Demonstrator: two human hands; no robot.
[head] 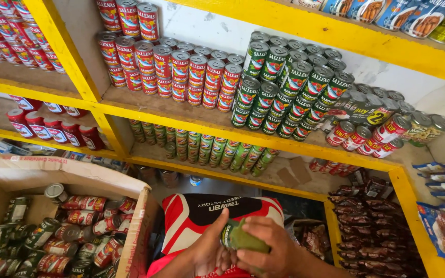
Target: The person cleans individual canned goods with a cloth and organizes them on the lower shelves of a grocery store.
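A small grocery shop, seen at its stock shelves.
Yellow wooden shelves (222, 126) carry stacked rows of red-labelled cans (181, 72) and green-labelled cans (289, 92), all alike; sachet packets (366, 226) fill the near right bay, and an open cardboard box (135, 226) of mixed cans sits near left.

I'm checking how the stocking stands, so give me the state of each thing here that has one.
Green-labelled can: held between both hands, lying on its side.
Left hand: gripping the can.
Right hand: gripping the can.
Cardboard box: open, flaps up, loosely filled with cans.
Red-labelled cans: upright, stacked in rows on the shelf.
Green-labelled cans on shelf: upright, stacked.
Yellow shelf: stocked.
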